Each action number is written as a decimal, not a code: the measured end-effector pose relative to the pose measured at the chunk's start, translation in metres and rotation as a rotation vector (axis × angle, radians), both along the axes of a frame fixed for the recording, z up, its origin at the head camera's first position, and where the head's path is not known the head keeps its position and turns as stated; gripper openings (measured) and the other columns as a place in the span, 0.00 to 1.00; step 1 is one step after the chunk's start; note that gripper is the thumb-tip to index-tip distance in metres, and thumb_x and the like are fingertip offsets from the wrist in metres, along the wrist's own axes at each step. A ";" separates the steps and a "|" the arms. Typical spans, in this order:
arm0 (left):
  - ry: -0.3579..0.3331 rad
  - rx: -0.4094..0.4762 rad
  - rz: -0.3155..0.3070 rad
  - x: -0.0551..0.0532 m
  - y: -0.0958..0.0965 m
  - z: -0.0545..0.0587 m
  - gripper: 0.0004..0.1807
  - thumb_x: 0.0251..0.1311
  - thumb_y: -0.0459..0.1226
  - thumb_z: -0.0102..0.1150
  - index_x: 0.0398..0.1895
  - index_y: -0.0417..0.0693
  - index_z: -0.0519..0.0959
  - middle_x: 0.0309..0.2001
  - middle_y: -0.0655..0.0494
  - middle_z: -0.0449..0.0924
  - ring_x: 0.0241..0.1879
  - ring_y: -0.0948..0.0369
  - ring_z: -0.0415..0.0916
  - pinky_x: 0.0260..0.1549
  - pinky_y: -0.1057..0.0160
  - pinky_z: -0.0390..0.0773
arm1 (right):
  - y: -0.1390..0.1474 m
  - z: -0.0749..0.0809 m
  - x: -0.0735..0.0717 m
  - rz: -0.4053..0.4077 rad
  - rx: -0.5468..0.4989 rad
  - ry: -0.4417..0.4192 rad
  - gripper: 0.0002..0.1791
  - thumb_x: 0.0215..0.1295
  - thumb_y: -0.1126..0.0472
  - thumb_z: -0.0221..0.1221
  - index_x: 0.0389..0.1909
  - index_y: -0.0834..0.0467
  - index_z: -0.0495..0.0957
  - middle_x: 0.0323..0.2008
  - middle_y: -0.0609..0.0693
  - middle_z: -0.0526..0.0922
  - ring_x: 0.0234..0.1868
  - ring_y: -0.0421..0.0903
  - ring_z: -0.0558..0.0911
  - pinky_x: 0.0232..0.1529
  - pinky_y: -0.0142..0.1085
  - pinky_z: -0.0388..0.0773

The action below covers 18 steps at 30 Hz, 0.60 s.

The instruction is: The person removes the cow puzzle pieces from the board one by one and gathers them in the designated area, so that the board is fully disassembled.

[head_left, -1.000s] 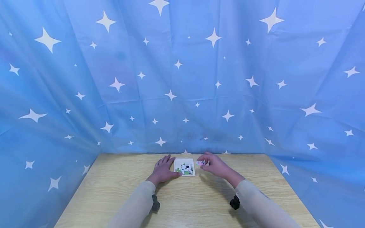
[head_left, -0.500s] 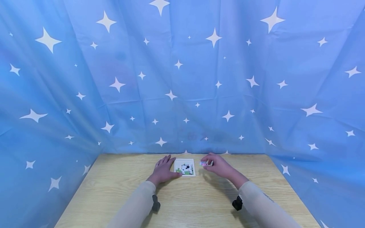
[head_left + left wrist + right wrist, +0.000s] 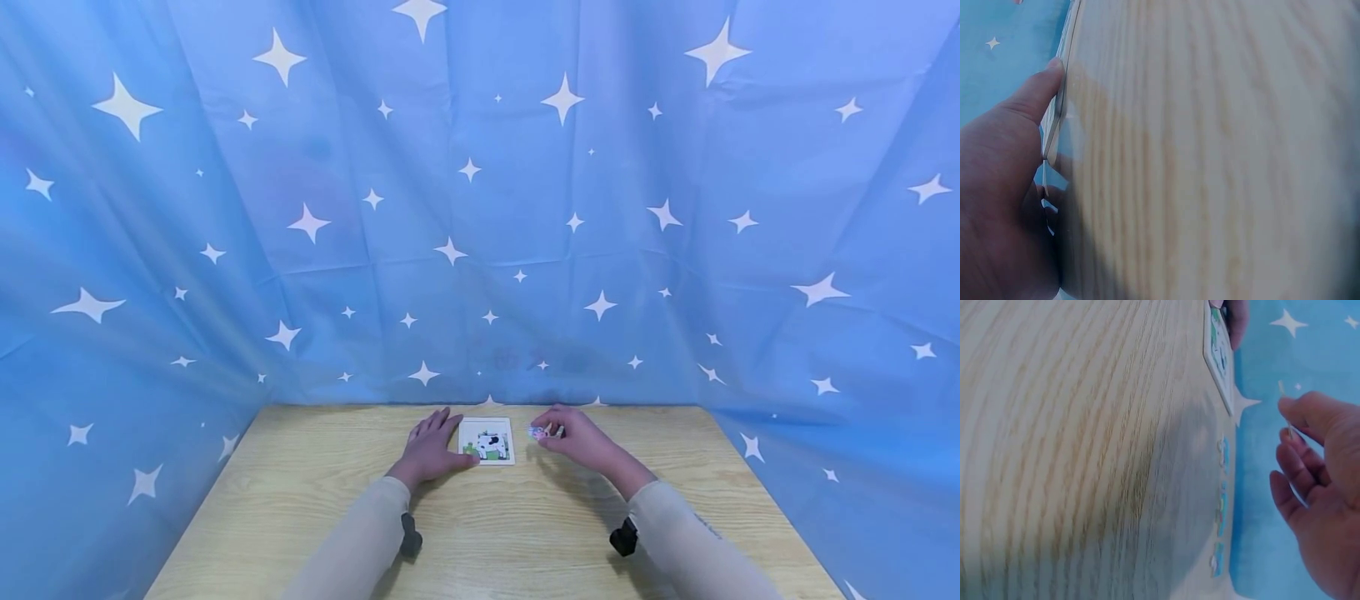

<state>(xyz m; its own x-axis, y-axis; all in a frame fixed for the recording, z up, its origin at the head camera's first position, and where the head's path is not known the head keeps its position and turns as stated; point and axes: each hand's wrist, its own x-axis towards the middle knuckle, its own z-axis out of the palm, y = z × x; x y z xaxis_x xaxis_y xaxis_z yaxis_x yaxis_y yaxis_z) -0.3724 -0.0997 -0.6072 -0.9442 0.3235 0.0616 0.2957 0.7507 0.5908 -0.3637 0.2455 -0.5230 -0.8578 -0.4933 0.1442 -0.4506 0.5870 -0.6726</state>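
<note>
Right hand (image 3: 581, 440) is pinching a patterned piece (image 3: 536, 433), lower centre; only its wrist view is clearly showing loose pieces (image 3: 1221, 515), lower right!

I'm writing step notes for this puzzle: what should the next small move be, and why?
Probably bring the right hand left and lower its puzzle piece into the white frame: it pinches the piece off the table to the frame's right, and the area above the frame's cow looks unfilled. The left hand touches the frame's near-left corner, which should steady it.
</note>
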 end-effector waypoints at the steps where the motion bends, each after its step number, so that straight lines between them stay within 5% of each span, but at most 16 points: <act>1: -0.003 0.002 -0.002 -0.001 0.000 -0.001 0.58 0.59 0.72 0.70 0.88 0.57 0.64 0.90 0.45 0.50 0.88 0.39 0.43 0.83 0.32 0.44 | 0.000 -0.001 0.000 -0.007 0.002 -0.003 0.14 0.76 0.64 0.70 0.58 0.59 0.89 0.50 0.49 0.85 0.44 0.46 0.82 0.39 0.36 0.83; 6: 0.003 0.005 -0.007 0.001 0.000 0.001 0.58 0.60 0.71 0.70 0.88 0.54 0.64 0.89 0.44 0.51 0.88 0.39 0.44 0.83 0.32 0.43 | -0.001 -0.008 0.000 -0.023 0.015 -0.001 0.14 0.75 0.65 0.70 0.58 0.59 0.89 0.49 0.48 0.84 0.45 0.45 0.81 0.42 0.36 0.83; 13: 0.007 0.015 -0.024 0.014 0.002 0.017 0.57 0.64 0.68 0.69 0.87 0.48 0.65 0.88 0.38 0.52 0.87 0.35 0.45 0.81 0.28 0.45 | -0.002 -0.017 0.001 -0.032 0.006 -0.035 0.14 0.74 0.66 0.71 0.57 0.61 0.89 0.47 0.49 0.82 0.45 0.45 0.81 0.43 0.36 0.83; 18: 0.026 0.018 -0.018 0.011 0.001 0.013 0.58 0.62 0.70 0.69 0.87 0.49 0.65 0.88 0.38 0.53 0.86 0.34 0.47 0.80 0.27 0.47 | -0.001 -0.025 0.000 -0.044 0.021 -0.051 0.13 0.74 0.68 0.70 0.57 0.61 0.90 0.47 0.50 0.82 0.44 0.45 0.81 0.44 0.36 0.83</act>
<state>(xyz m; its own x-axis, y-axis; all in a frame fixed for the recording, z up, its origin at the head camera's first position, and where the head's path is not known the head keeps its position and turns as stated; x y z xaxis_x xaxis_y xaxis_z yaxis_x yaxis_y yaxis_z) -0.3616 -0.0984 -0.5943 -0.9363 0.3390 0.0915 0.3242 0.7346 0.5960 -0.3637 0.2441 -0.5485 -0.8848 -0.4573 0.0892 -0.3891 0.6200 -0.6813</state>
